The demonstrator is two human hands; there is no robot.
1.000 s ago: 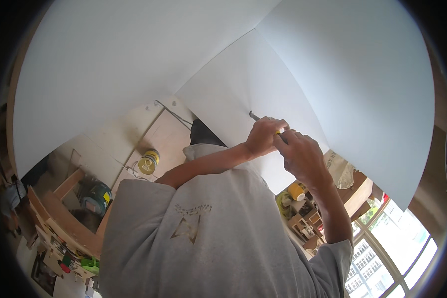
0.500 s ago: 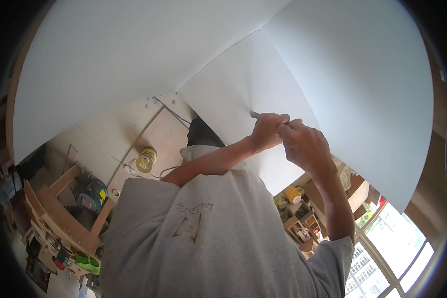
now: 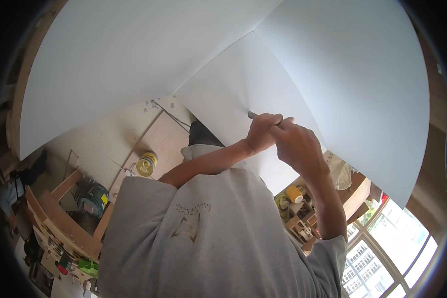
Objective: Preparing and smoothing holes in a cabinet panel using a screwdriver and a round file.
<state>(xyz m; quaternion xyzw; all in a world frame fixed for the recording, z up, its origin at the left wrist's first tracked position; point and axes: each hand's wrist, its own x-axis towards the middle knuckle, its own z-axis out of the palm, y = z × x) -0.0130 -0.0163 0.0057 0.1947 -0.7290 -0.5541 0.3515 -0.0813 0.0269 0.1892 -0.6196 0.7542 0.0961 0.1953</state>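
Observation:
My left hand (image 3: pixel 264 132) is closed around a dark, round-ended tool (image 3: pixel 252 114), and only its blunt tip shows beyond my fingers. Its kind cannot be made out. Pressed up against the left hand, my right hand (image 3: pixel 299 149) is also closed; whatever it grips is hidden by the fingers. Both hands are in front of a white panel (image 3: pixel 223 99), which meets a second large white panel (image 3: pixel 124 44) at the left and a third white panel (image 3: pixel 367 84) at the right. Whether the tip touches the panel, I cannot tell.
On a wooden board (image 3: pixel 159 136) at the left stands a yellow can (image 3: pixel 147 164), with a cable near it. A wooden frame (image 3: pixel 67 218) and a dark green machine (image 3: pixel 93 199) are at lower left. Shelves with a yellow container (image 3: pixel 294 193) and a window (image 3: pixel 377 258) lie at lower right.
Both hands and the tool have shifted slightly left in the picture, still close together. The view itself has also moved a little; the grip looks the same.

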